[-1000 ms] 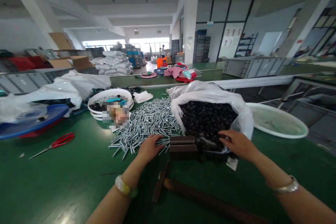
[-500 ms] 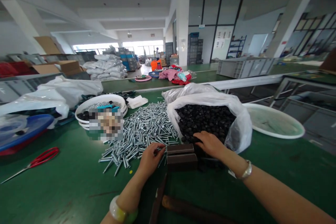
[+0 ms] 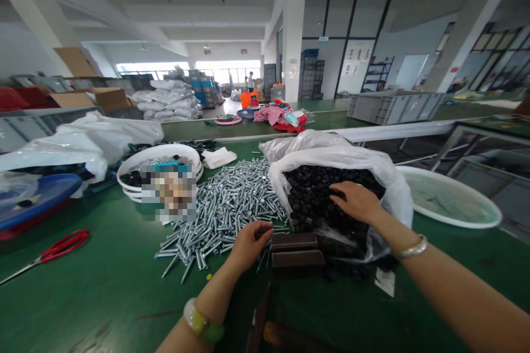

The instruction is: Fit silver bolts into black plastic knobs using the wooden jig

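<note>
My left hand [image 3: 248, 245] is closed at the right edge of a pile of silver bolts [image 3: 232, 201], pinching a small dark piece. Beside its fingertips stands a dark brown metal block [image 3: 297, 258] with a groove along its top. My right hand [image 3: 355, 201] reaches into the open white plastic bag [image 3: 393, 176] of black knobs [image 3: 308, 187]. Its fingers are bent together over the knobs, and whatever they hold is too dark to make out. A hammer's wooden handle [image 3: 285, 336] lies near the front edge.
Red scissors [image 3: 68, 244] and a blue tray [image 3: 49, 198] are at the left. White bowls [image 3: 124, 168] stand behind the bolts. A round white tray [image 3: 455, 201] lies right of the bag. A white label [image 3: 385, 281] is below the bag.
My right hand has moved up and right, from the bag's front edge to further over the knobs. My left hand stays beside the block, its fingers now round a dark piece. The view has shifted slightly.
</note>
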Demonstrator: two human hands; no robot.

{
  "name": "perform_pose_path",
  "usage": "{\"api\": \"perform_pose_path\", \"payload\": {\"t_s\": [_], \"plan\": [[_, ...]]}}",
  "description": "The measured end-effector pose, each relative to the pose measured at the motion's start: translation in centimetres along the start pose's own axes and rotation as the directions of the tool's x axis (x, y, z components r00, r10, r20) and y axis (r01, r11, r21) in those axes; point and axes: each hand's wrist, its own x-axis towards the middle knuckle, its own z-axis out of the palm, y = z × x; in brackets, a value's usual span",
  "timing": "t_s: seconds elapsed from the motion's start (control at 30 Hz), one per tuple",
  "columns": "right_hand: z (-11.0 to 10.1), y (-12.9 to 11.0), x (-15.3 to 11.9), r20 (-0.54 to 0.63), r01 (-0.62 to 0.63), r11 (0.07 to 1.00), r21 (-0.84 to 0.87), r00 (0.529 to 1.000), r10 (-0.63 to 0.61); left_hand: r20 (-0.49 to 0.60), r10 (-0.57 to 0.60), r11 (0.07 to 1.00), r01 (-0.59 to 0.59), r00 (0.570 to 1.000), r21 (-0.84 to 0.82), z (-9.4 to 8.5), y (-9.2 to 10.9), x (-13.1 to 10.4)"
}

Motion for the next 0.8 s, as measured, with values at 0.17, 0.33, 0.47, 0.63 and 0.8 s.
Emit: {"api": "perform_pose_path", "payload": {"t_s": [0.17,0.33,0.47,0.63,0.8], "plan": [[0.6,2.3,0.5,0.118,0.048,0.999,-0.021,0.992,-0.045,0.017,0.012,0.998,-0.013,1.000,0.058,0.3,-0.4,0.4],[-0.2,-3.8,0.9,0.019,0.106,0.975,0.196,0.994,-0.112,-0.026,-0.035,0.987,0.031,0.999,-0.156,-0.2,0.5,0.0],[-0.8,-11.3,1.5,0.036,0.254,0.723,0.642,0.933,-0.359,0.166,-0.111,0.783,0.189,0.980,-0.593,-0.8,1.3,-0.2],[-0.2,-15.1,3.8,0.108,0.298,0.768,0.567,0.897,-0.428,0.144,-0.170,0.556,0.216,0.975,-0.803,-1.9,-0.1,0.2],[1.3,-14.6,5.8,0.349,0.311,0.937,0.157,0.871,-0.347,-0.072,-0.364,0.574,0.163,0.929,-0.803,-2.2,-1.1,0.9]]}}
